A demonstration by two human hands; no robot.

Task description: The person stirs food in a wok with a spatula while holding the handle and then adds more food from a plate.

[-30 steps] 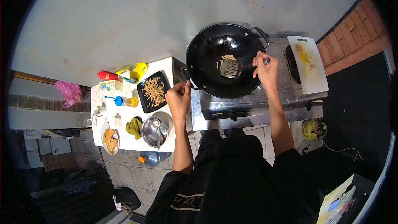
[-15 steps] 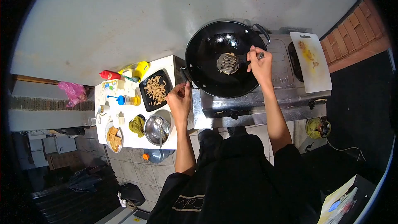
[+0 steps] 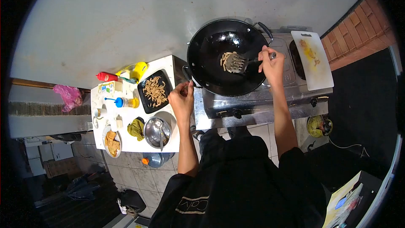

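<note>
A large black wok (image 3: 211, 76) sits on the metal stove (image 3: 261, 106). My right hand (image 3: 272, 63) is wrapped round the handle of a slotted spatula (image 3: 237, 63), whose head lies in the wok beside a small heap of light brown strips (image 3: 225, 59). My left hand (image 3: 181, 96) is at the wok's left handle (image 3: 187, 73), with thumb and fingers pressed together; whether they grip the handle is hard to make out. Left of that hand, a black square tray (image 3: 144, 100) holds more brown strips.
The white table (image 3: 134, 145) bears a metal bowl (image 3: 151, 131) with a spoon, green cloth (image 3: 136, 128), blue-capped bottle (image 3: 131, 102), red bottle (image 3: 107, 77) and plate of food (image 3: 119, 148). A stained white cutting board (image 3: 318, 76) rests on the stove's right side.
The spatula has shifted slightly right in the wok, with my right hand, and its head now shows beside the strips. My left hand keeps its place by the handle. The view has moved a little.
</note>
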